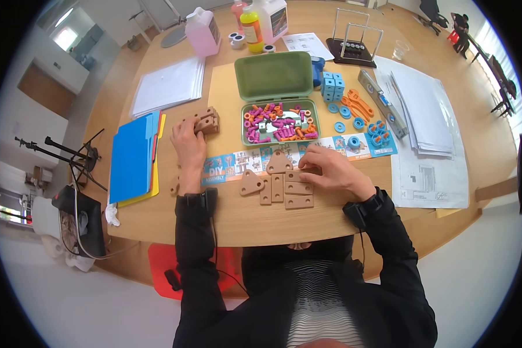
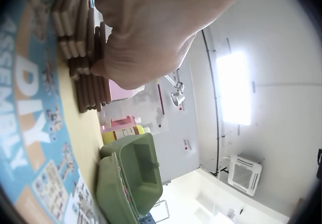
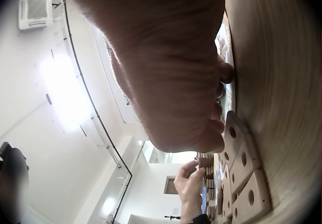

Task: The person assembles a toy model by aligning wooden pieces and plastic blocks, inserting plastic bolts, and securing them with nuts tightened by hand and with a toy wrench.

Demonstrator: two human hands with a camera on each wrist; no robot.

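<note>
My left hand [image 1: 189,148] grips the near left side of a stack of brown pieces [image 1: 210,123]; in the left wrist view the thumb of the left hand [image 2: 146,33] lies against these layered pieces [image 2: 93,91]. The fingertips of my right hand [image 1: 333,169] rest at the upper right of a flat group of brown pieces, by a short rectangular piece [image 1: 292,176]. Two rounded triangular pieces [image 1: 279,162] [image 1: 250,183] and several bars [image 1: 298,201] lie flat beside it. Part of the right fingers is hidden in the right wrist view, behind the right hand [image 3: 166,78].
Behind the illustrated DIY strip [image 1: 246,162], an open green box [image 1: 275,78] holds purple and orange parts. Blue blocks [image 1: 332,87], blue wheels and orange tools [image 1: 356,105] lie to its right. Blue folders [image 1: 132,156] are at left, papers [image 1: 423,110] at right, bottles [image 1: 252,29] behind.
</note>
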